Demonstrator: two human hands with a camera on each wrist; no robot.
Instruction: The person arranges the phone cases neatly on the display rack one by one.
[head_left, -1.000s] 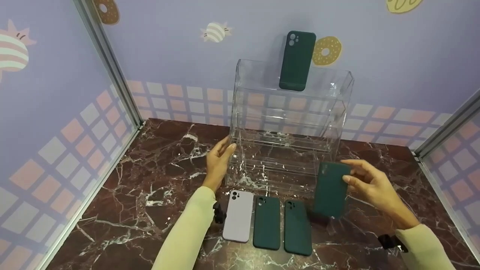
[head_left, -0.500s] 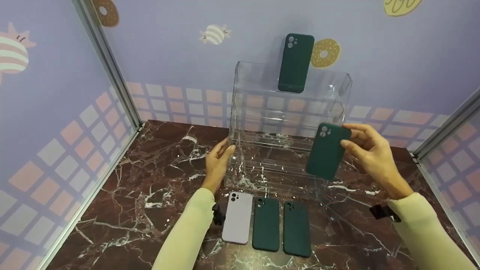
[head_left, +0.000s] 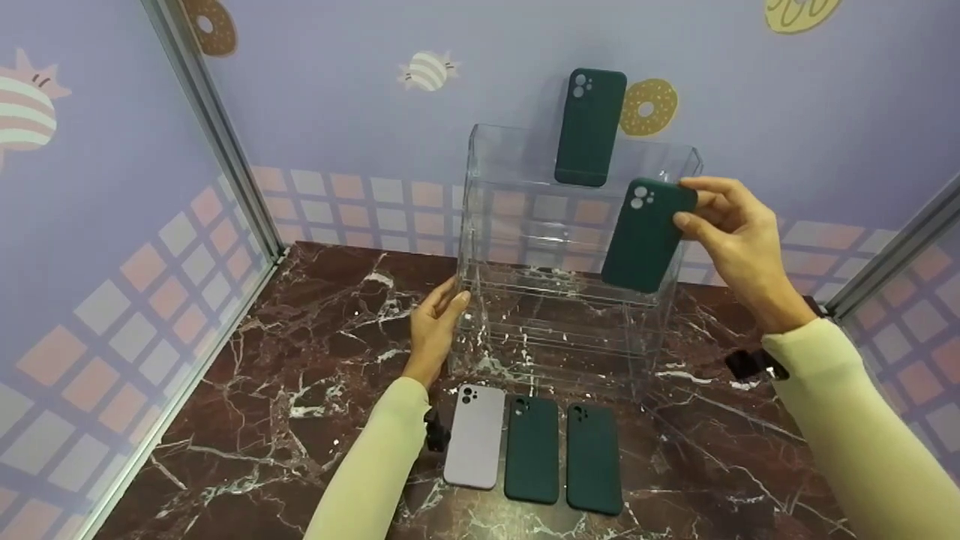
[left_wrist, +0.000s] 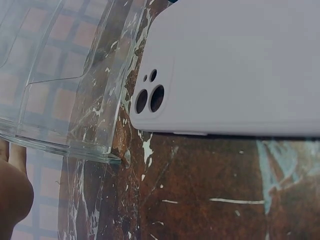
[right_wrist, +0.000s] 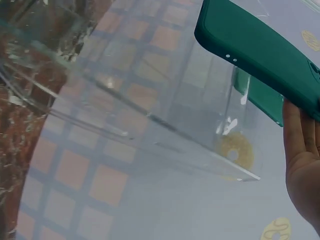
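My right hand (head_left: 739, 240) pinches a dark green phone case (head_left: 646, 238) by its upper right edge, thumb on its camera-hole face. This case hangs tilted in front of the right part of a clear tiered acrylic stand (head_left: 540, 300). In the right wrist view the same green case (right_wrist: 260, 47) shows above the stand's panel edge, with my fingers (right_wrist: 295, 125) under it. My left hand (head_left: 435, 330) rests its fairly straight fingers against the stand's left side panel. Another green case (head_left: 591, 127) leans upright in the stand's top tier.
On the brown marbled tabletop (head_left: 315, 360), before the stand, lie a pale lilac phone case (head_left: 475, 436), a green case (head_left: 532, 450) and another green case (head_left: 594, 459), side by side. A patterned back wall (head_left: 337, 112) stands close behind the stand.
My right hand has lifted the green case from near the tabletop, beside the row, up to the stand's upper right. The left hand has stayed at the stand's side.
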